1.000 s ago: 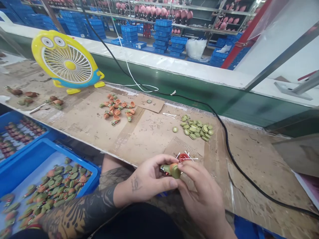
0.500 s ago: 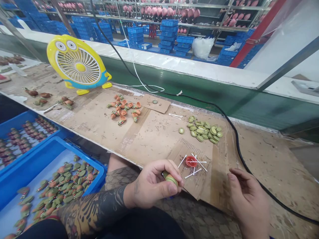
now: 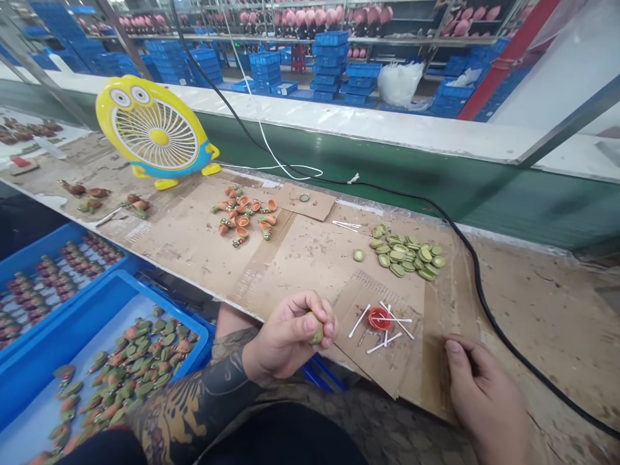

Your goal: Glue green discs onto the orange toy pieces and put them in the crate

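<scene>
My left hand (image 3: 295, 332) is closed around a small green and orange figurine (image 3: 317, 334), with thumb and fingertips pressed on it above the table's front edge; most of the piece is hidden by the fingers. Over the table's right front, my right hand (image 3: 487, 394) is loosely curled, a gap between thumb and fingers, with nothing visible in it. Between the hands, a red cap (image 3: 379, 318) sits on a cardboard sheet with several cotton swabs (image 3: 359, 321) around and across it. Behind it lies a pile of green oval pieces (image 3: 409, 254). Farther left are orange hollow figurine parts (image 3: 242, 213).
A yellow cartoon fan (image 3: 159, 137) stands at the back left. A black cable (image 3: 477, 284) runs along the back and down the right side. Blue trays (image 3: 208, 336) of figurines stand low at the left. A bottle cap (image 3: 304, 197) lies on a cardboard piece.
My left hand has risen slightly and moved left, turning the figurine so its green side shows. My right hand stays nearly in place, its thumb closer to the fingers. The view has shifted slightly.
</scene>
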